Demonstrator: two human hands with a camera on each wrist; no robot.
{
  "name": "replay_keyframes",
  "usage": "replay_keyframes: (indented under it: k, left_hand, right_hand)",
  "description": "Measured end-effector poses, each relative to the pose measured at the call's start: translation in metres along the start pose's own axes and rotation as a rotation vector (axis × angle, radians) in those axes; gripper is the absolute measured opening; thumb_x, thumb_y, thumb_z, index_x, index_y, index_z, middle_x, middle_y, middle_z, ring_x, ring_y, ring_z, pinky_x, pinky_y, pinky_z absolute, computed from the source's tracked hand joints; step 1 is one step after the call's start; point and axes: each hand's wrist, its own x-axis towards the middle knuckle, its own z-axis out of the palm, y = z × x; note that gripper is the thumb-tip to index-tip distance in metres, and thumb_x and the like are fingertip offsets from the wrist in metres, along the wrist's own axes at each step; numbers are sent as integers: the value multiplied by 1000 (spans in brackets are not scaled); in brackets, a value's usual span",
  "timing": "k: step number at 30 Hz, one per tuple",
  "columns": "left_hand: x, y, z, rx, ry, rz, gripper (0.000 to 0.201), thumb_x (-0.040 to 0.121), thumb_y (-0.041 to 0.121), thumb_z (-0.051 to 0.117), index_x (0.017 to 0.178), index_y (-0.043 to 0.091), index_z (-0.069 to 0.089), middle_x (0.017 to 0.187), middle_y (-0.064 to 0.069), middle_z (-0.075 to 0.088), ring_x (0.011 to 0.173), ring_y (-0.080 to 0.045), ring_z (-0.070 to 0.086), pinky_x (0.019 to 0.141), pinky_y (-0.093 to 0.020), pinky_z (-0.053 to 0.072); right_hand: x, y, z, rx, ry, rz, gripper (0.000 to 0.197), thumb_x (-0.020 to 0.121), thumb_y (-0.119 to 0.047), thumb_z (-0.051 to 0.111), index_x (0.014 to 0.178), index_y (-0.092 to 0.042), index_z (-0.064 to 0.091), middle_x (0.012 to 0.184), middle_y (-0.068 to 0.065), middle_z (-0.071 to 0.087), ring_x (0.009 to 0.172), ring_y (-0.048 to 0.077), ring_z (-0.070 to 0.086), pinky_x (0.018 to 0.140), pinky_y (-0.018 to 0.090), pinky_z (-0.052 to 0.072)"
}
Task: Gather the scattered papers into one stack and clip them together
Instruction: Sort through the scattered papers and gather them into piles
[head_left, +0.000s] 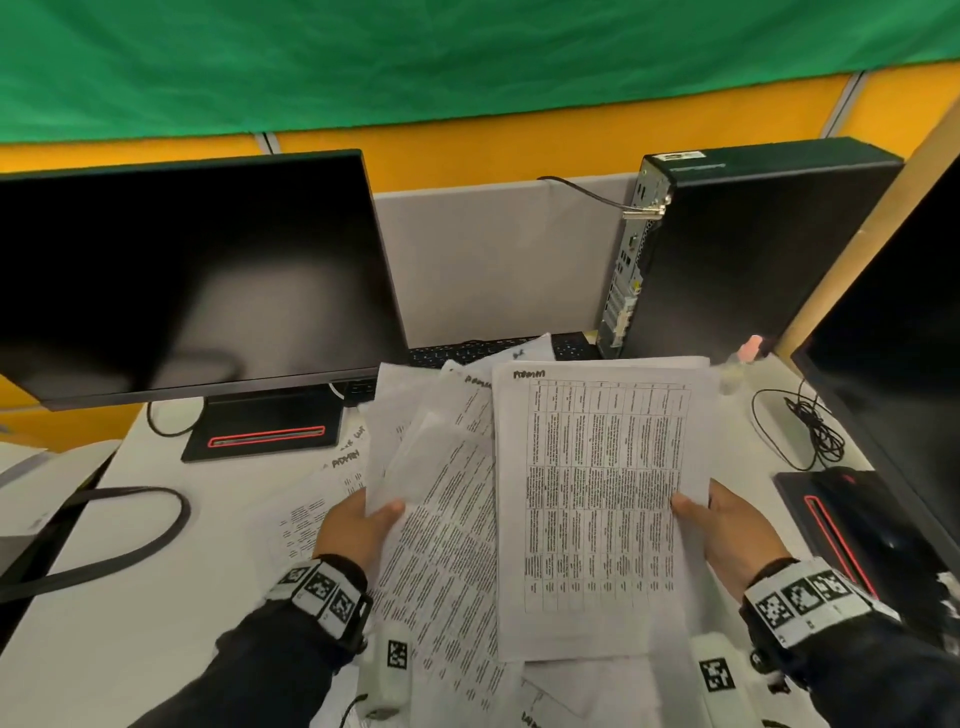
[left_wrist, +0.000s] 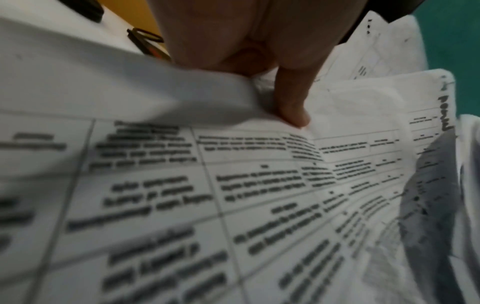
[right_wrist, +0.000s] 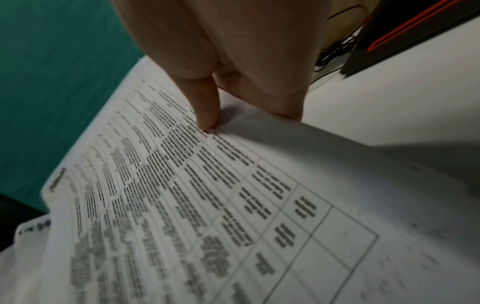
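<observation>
I hold a loose fan of printed papers above the desk. My right hand (head_left: 701, 512) pinches the right edge of a sheet with a printed table (head_left: 597, 493), thumb on top; the right wrist view shows that thumb (right_wrist: 205, 111) pressed on the table sheet (right_wrist: 207, 205). My left hand (head_left: 371, 514) pinches the left edge of several skewed text sheets (head_left: 441, 519); in the left wrist view its thumb (left_wrist: 293, 107) lies on the printed paper (left_wrist: 182, 195). More sheets (head_left: 322, 499) lie on the desk under them. No clip is in view.
A dark monitor (head_left: 182, 280) on its stand is at the back left, a black computer case (head_left: 727, 249) at the back right. Another monitor (head_left: 893, 374) stands at the right. A keyboard (head_left: 467, 351) lies behind the papers. Tangled cables (head_left: 810, 426) and a small bottle (head_left: 737, 366) are at the right.
</observation>
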Motion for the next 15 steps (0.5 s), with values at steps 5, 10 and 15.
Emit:
replay_keyframes:
  k: [5,10,15]
  left_hand:
    - [-7,17,-18,134,-86,67,27,90,28,57,113,14,62,77,12,62,68,-1,57,51,-14,38]
    - [-12,18,-30,196,-52,97,25,92,35,51,101,16,64,73,11,61,66,-1,57,51,-14,36]
    - [-13,11,-32,115,-29,110,26,94,42,44,95,23,62,77,11,64,74,-6,61,55,-17,38]
  right_hand:
    - [11,-6,24,153,-76,42,18,91,-21,55,104,-25,66,111,1,71,106,25,63,102,51,42]
    - [11,-11,57,69,-184,18,65,69,-50,71,123,-21,53,123,0,63,113,25,59,102,49,42]
    - [2,-21,92,-34,-275,19,35,89,-31,56,123,-22,52,121,-3,64,111,21,60,101,45,44]
